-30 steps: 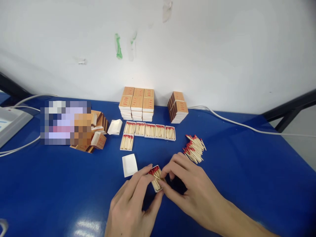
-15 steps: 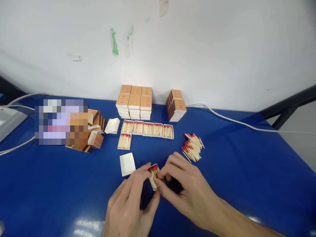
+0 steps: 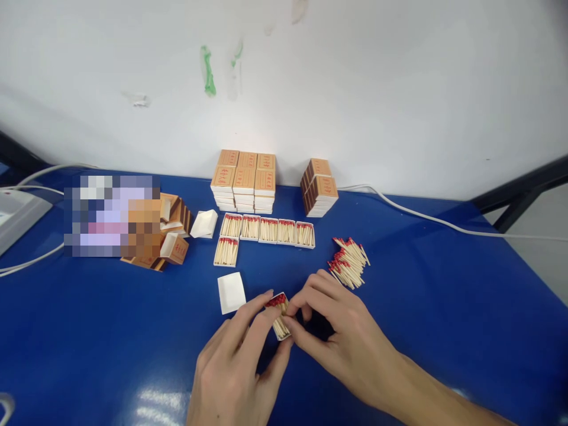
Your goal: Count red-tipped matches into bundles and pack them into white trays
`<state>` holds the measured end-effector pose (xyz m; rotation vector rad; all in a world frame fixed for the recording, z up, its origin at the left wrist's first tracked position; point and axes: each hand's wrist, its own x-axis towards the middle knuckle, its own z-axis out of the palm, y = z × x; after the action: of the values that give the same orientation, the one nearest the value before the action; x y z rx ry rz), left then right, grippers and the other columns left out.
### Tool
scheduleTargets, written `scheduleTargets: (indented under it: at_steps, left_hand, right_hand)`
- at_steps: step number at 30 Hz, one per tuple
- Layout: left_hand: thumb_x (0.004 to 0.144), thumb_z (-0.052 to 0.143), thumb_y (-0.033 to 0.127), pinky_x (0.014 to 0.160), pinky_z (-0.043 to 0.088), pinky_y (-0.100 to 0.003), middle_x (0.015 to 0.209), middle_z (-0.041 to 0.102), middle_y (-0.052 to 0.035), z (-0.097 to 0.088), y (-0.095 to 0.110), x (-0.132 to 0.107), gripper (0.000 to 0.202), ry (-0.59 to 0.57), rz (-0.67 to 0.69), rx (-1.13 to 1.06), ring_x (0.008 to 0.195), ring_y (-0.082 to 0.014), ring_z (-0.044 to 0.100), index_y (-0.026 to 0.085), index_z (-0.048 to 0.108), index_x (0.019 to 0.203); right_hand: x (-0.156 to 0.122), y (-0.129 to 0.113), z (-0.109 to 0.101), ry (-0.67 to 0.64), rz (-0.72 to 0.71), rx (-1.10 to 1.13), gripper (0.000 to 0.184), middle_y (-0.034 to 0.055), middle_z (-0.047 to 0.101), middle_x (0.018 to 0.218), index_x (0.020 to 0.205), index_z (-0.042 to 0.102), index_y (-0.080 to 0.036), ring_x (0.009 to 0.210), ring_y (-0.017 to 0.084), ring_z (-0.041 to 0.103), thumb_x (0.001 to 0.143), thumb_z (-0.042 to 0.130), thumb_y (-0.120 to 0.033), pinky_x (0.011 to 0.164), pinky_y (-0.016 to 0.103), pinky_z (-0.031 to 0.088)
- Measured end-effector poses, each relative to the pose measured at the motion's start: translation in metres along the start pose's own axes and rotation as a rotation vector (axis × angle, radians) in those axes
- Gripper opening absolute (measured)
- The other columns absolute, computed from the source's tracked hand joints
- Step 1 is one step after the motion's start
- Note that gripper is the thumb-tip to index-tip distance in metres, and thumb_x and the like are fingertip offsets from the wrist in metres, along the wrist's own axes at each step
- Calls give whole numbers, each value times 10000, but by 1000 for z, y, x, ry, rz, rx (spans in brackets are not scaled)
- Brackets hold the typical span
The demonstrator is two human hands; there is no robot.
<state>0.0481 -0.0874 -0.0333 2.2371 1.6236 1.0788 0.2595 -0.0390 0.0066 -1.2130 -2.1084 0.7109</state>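
A small white tray of red-tipped matches [image 3: 279, 316] rests on the blue table [image 3: 444, 296] near the front. My left hand [image 3: 235, 370] pinches its left side with thumb and fingers. My right hand [image 3: 337, 337] closes on its right side, fingertips pressing the matches. An empty white tray [image 3: 231, 292] lies just left of them. A loose pile of matches [image 3: 348, 260] lies beyond my right hand.
A row of filled trays [image 3: 268, 231] lies mid-table, with one more filled tray [image 3: 226, 251] below its left end. Behind stand stacked matchboxes [image 3: 244, 180] and a tilted stack [image 3: 318, 188]. Loose box sleeves [image 3: 173, 228] lie left. Cables [image 3: 421, 216] run along the wall.
Both hands stay on the match tray with only slight finger shifts. The camera view has moved a little.
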Motion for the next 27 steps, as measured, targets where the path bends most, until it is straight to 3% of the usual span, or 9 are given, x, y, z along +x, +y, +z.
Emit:
scheduleTargets:
  at_steps: [3,10,18,27]
  left_hand:
    - [1163,726,239,944,775,-298,1470,867,-11,-1,0,0,242,-9,-4,-3,859,-145,878,315,787,1385]
    - [1175,725,290,742,739,-262,1436,879,-20,-3,2,2,210,-30,-31,-19,755,-131,829,307,772,1379]
    - [1172,744,278,823,746,-258,1480,856,-7,-2,0,2,204,-19,7,-1,648,-81,760,323,805,1362]
    - [1164,763,249,835,722,-226,1498,842,-2,-5,-1,0,158,-13,32,-6,680,-53,749,322,821,1292]
  right_hand:
    - [0,1,1,1,5,1,147,2,672,902,1004,752,-252,863,190,639,1127,739,-173,741,341,561]
    - [2,1,-2,33,-15,-38,132,2,666,887,1072,766,-251,842,191,644,1162,691,-192,739,349,569]
    - [0,4,0,51,-57,-71,131,19,691,921,1140,794,-249,866,201,665,1178,690,-179,738,344,584]
    - [-1,5,4,67,-10,-85,60,5,676,915,1122,748,-244,865,205,656,1167,714,-225,744,358,549]
